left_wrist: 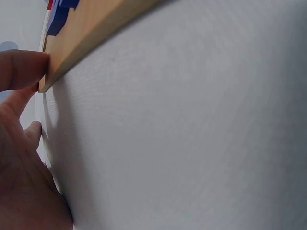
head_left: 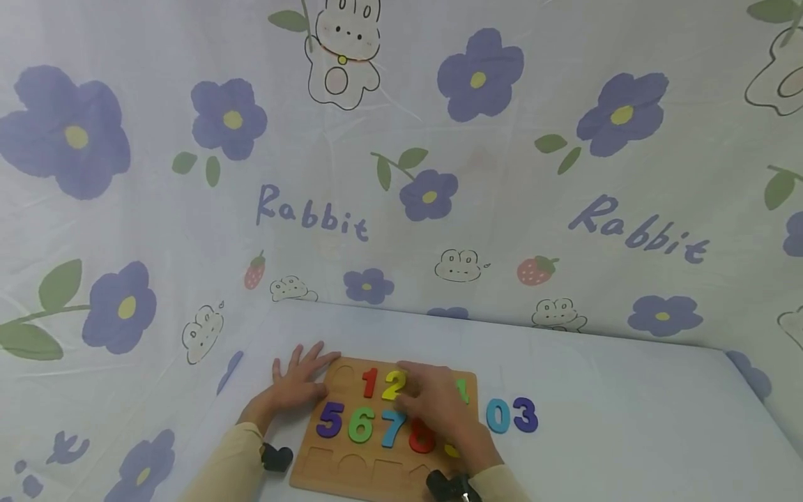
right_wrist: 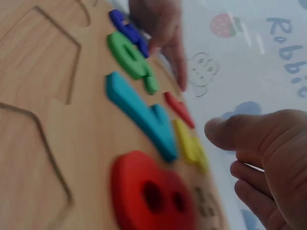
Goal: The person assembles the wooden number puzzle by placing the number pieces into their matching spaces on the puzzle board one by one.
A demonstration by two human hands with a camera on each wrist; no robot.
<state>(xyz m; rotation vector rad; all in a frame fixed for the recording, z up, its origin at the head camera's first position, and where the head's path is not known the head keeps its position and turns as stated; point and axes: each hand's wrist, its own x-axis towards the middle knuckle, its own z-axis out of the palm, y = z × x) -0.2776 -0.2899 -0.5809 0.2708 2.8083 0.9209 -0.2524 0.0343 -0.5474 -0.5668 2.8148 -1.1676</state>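
Observation:
A wooden number board lies on the white table. My left hand rests at its left edge with fingers spread, the thumb touching the board's side. My right hand hovers over the top row beside the yellow 2, its thumb and fingers apart with nothing between them in the right wrist view. The red 1, purple 5, green 6, blue 7 and red 8 sit on the board. My right hand partly hides the green 4 and a yellow number.
A light blue 0 and a purple 3 lie on the table right of the board. Outlined recesses show along the board's near row and at its top left. A printed rabbit-and-flower cloth hangs behind the table.

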